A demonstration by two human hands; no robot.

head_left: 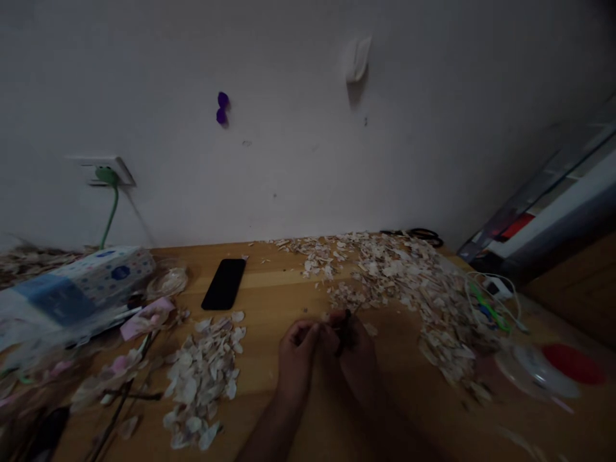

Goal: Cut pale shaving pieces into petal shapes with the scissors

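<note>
Close together over the wooden table (260,346), both my hands are at the front middle. My left hand (294,359) is closed in a pinch, thumb against the fingers; whatever it pinches is too small and dark to name. My right hand (360,359) is closed around a small dark tool (344,333), with a thin tip pointing up and away. The dim light hides its exact kind. Left of my hands lies a pile of pale, thin, petal-like flakes (205,372). A larger heap of similar, more broken flakes (409,276) spreads behind and to the right.
A black phone (224,284) lies at the back left. Further left are a tissue pack (91,282), a pink piece (147,319) and dark twigs (125,394). On the right are a white cable (517,301), a clear lid (539,372) and a red disc (572,364). The wall (289,128) stands behind.
</note>
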